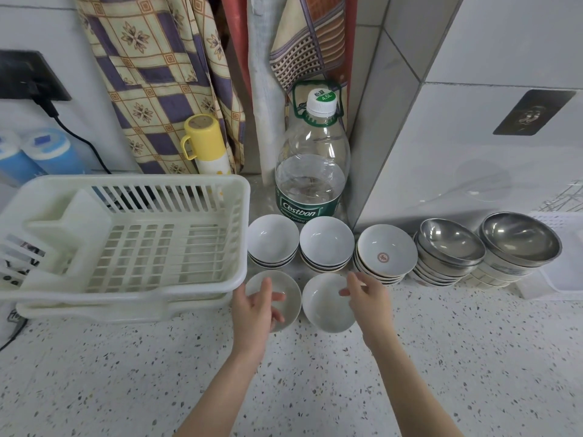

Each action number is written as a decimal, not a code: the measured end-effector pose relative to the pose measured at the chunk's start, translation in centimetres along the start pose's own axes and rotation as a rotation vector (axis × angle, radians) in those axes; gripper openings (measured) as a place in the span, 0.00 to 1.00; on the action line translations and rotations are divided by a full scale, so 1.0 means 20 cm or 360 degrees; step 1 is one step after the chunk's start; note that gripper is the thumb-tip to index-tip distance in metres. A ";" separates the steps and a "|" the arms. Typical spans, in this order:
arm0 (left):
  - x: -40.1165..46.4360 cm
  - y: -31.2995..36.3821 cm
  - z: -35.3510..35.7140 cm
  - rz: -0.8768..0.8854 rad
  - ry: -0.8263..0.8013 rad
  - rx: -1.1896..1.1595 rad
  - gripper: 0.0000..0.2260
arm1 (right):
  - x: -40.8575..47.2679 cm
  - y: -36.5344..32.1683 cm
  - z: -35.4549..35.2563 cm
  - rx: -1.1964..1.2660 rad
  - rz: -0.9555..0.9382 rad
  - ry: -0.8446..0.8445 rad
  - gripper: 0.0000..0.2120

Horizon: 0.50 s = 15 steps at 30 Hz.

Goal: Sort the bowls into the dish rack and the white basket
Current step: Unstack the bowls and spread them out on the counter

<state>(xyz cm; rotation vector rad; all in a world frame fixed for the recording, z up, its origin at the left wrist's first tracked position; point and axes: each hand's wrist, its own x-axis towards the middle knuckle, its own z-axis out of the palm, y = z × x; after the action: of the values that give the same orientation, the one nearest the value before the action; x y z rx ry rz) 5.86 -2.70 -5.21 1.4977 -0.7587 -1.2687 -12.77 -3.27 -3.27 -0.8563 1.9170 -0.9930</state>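
Both hands hover with fingers spread and loose, grasping nothing. The left hand (257, 305) is over a single white bowl (285, 299) just right of the empty dish rack (132, 247); the right hand (367, 294) reaches the next bowl (326, 305), likely for lifting both together.

Home kitchen, terrazzo counter (410, 373), dish rack (120, 244), stacked bowls (383, 257), tiled wall (504, 42)
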 end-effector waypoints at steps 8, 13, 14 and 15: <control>0.27 0.04 0.17 -0.0308 0.0151 0.0010 0.26 | 0.20 -0.10 0.18 -0.0025 0.0303 -0.0118 0.16; 0.32 0.05 0.19 -0.0310 0.0192 -0.0057 0.08 | 0.22 -0.10 0.22 -0.0124 0.0222 0.0018 0.15; 0.32 0.06 0.19 -0.0302 0.0198 -0.0067 0.10 | 0.22 -0.10 0.23 -0.0123 0.0215 0.0041 0.13; 0.33 0.06 0.19 -0.0304 0.0206 -0.0072 0.11 | 0.22 -0.10 0.23 -0.0114 0.0215 0.0065 0.12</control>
<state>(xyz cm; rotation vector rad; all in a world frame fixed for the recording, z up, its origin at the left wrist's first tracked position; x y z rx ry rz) 4.06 -10.02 -6.19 1.6280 -0.5089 -1.3061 -10.36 -9.31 -4.74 -0.7406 2.0269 -0.8718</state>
